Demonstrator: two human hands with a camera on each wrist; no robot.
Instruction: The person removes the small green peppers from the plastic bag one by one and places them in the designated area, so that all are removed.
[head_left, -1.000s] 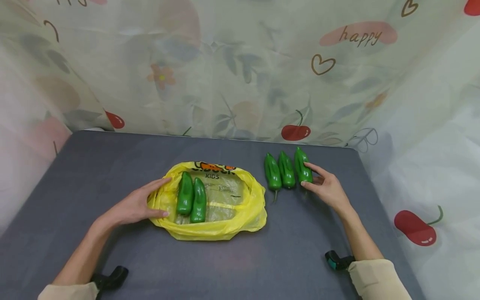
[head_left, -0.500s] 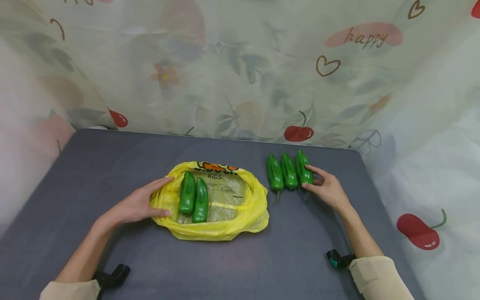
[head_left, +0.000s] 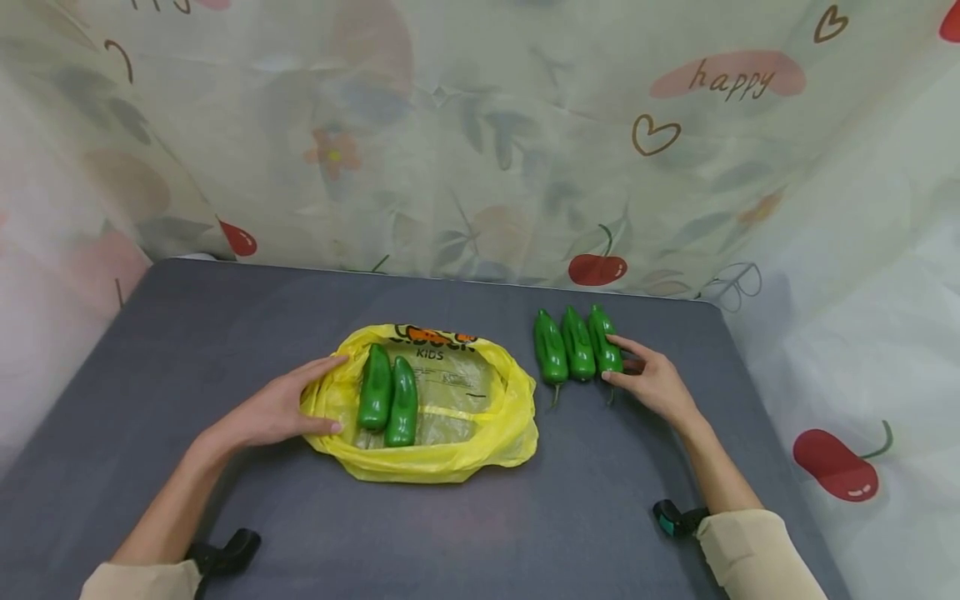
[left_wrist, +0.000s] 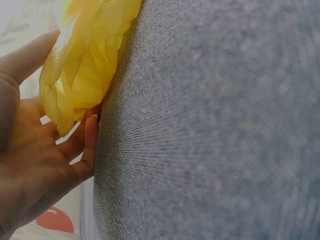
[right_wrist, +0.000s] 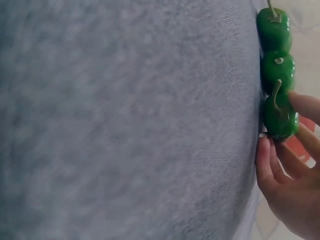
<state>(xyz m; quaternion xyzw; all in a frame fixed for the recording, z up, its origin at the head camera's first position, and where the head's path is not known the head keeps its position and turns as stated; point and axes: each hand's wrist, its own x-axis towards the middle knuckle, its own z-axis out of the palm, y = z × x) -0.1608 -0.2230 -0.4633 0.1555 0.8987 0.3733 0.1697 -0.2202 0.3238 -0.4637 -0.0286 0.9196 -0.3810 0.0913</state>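
A yellow plastic bag (head_left: 450, 462) lies with its mouth spread wide, and two green peppers (head_left: 374, 387) rest side by side inside its left part. My left hand (head_left: 273, 407) curls round the bag's left end, thumb at the near rim and fingers at the far side. In the left wrist view, the crumpled bag (left_wrist: 90, 60) sits between thumb and fingers. Farther right, three more green peppers stand in a row: a left one (head_left: 551, 347), a middle one (head_left: 577, 344) and a right one (head_left: 602, 337). Thumb and fingers of my right hand (head_left: 656, 382) grip the right pepper's side.
The dark grey tabletop (head_left: 480, 542) runs under everything. A patterned cloth (head_left: 480, 167) hangs along its back edge, and white cloth (head_left: 885, 333) hangs at the right. Black bands (head_left: 225, 554) are on both wrists.
The right pepper and my right hand have shifted slightly left, so that pepper is now closer to the middle one. The head view has shifted a little; my left hand stays at the bag.
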